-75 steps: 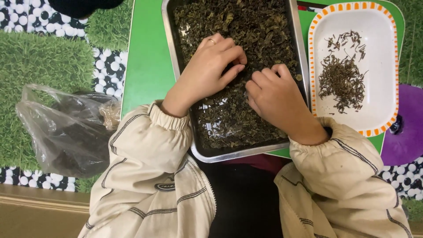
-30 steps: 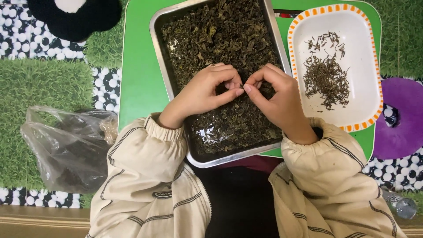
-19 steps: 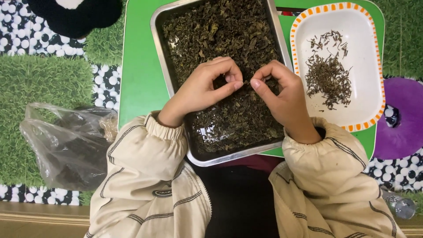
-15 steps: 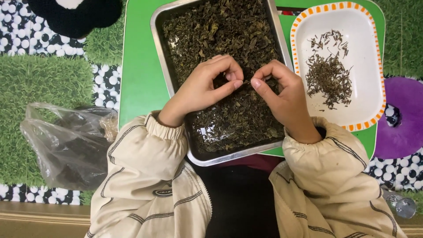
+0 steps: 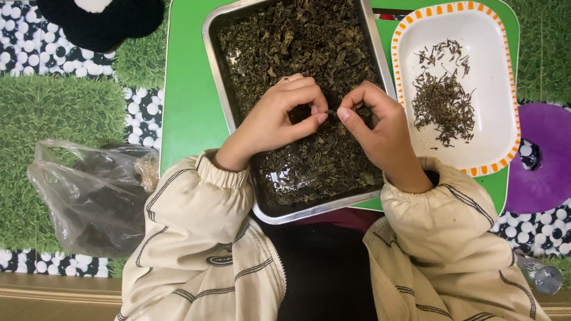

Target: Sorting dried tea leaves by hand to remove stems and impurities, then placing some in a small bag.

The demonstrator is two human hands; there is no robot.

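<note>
I see one small dark leaf piece (image 5: 331, 112), dry and crinkled, pinched between my left hand (image 5: 279, 119) and right hand (image 5: 380, 128), both closed on it with thumb and fingertips meeting above the one metal tray (image 5: 229, 113) of loose dried leaves (image 5: 297, 47). Right of it sits one white plastic dish (image 5: 493, 71) with thin stems (image 5: 443, 104); left, one crumpled clear bag (image 5: 83, 196).

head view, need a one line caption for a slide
Left hand and right hand pinch a leaf bit over a metal tray of dried leaves.
</note>
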